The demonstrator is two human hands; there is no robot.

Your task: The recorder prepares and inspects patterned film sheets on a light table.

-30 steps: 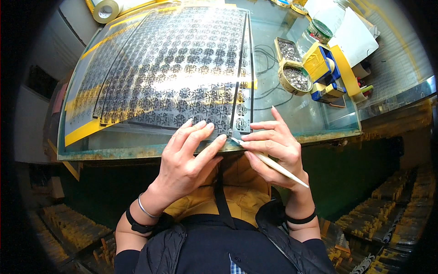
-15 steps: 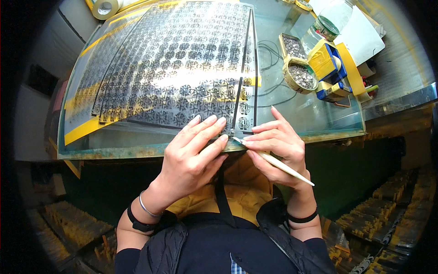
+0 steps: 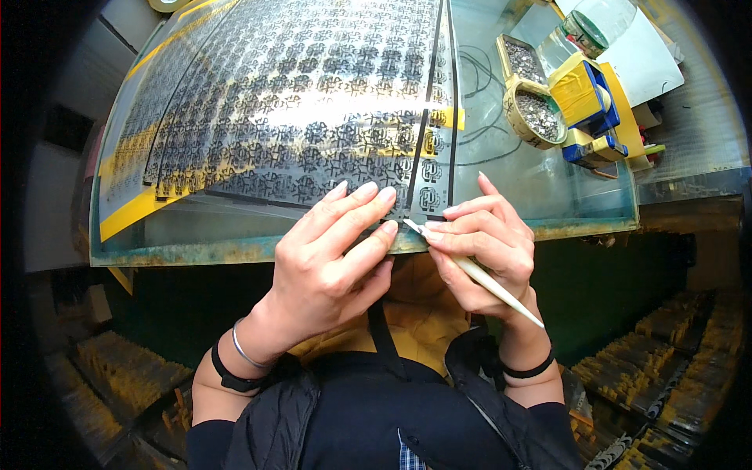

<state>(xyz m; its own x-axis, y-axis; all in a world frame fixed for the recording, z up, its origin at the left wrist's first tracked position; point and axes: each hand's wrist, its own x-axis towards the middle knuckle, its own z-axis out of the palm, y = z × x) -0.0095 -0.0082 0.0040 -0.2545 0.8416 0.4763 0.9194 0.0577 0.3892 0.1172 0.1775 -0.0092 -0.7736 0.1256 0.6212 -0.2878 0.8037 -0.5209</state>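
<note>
My right hand (image 3: pixel 493 243) grips a slim craft knife (image 3: pixel 489 284) with a cream, tapering handle. Its small pale blade points up and left at the near edge of a clear film sheet (image 3: pixel 313 102) printed with rows of black patterns. Flat on the film's near edge lies my left hand (image 3: pixel 333 251), fingers stretched out and close together, the tips just left of the blade. Its thumb is lower, by the table's front edge. A dark stripe (image 3: pixel 423 121) runs up the film near its right side. Whether the blade touches the film, I cannot tell.
Under the film is a glass tabletop (image 3: pixel 548 204). At the right stand a round tub (image 3: pixel 535 116) and a rectangular tray (image 3: pixel 523 59) of dark bits, blue-and-yellow tape holders (image 3: pixel 583 94) and a clear jar (image 3: pixel 599 23). A thin cord (image 3: pixel 489 137) curls on the glass.
The view has shifted slightly, moving the right-hand containers rightward in the picture. My right hand with the knife sits slightly farther right, its blade now more visible. My left hand stays pressed on the film.
</note>
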